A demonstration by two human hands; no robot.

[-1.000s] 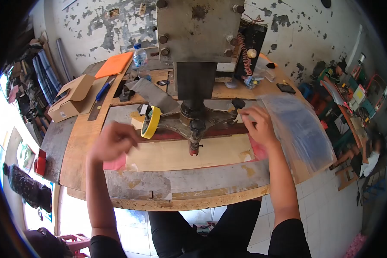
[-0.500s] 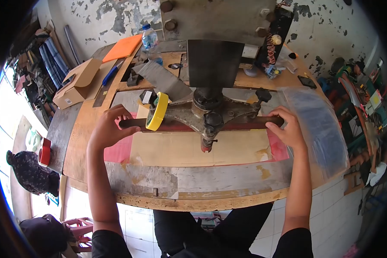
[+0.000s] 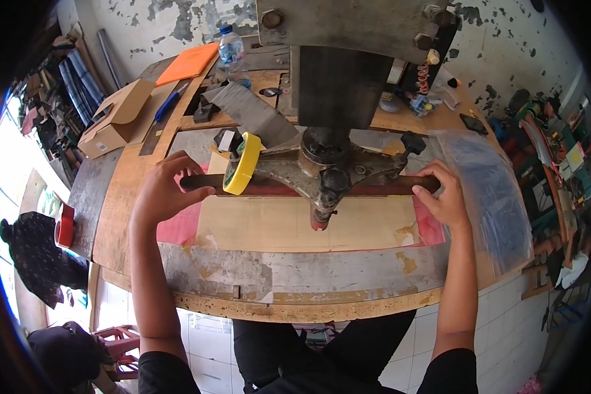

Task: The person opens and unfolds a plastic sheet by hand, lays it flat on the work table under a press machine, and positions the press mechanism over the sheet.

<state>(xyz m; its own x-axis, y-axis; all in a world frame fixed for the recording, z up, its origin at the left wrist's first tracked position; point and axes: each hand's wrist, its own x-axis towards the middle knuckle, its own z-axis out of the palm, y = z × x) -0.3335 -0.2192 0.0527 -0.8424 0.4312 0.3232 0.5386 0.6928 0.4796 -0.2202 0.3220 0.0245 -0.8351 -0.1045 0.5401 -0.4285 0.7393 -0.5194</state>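
A dark bar point(image 3: 282, 189) lies crosswise beneath the metal press head point(image 3: 322, 161). My left hand point(image 3: 171, 187) is closed round the bar's left end, thumb in front and fingers behind. At the right end, my right hand point(image 3: 443, 194) pinches the bar the same way. A yellow tape roll point(image 3: 246, 164) hangs on the press head's left knob, close to my left hand. Below the bar lies a cream sheet point(image 3: 302, 226) with pink material point(image 3: 180, 225) showing at its sides.
Cardboard box point(image 3: 108, 131), blue cutter point(image 3: 169, 105), orange sheet point(image 3: 189, 61) and water bottle point(image 3: 230, 49) stand or lie at the back left. Clear plastic sheets point(image 3: 489, 197) cover the right side. A person point(image 3: 538, 111) is at the far right.
Both hands came from above the table onto the bar's ends and now hold it. The press head appears slightly further right, as the view has shifted.
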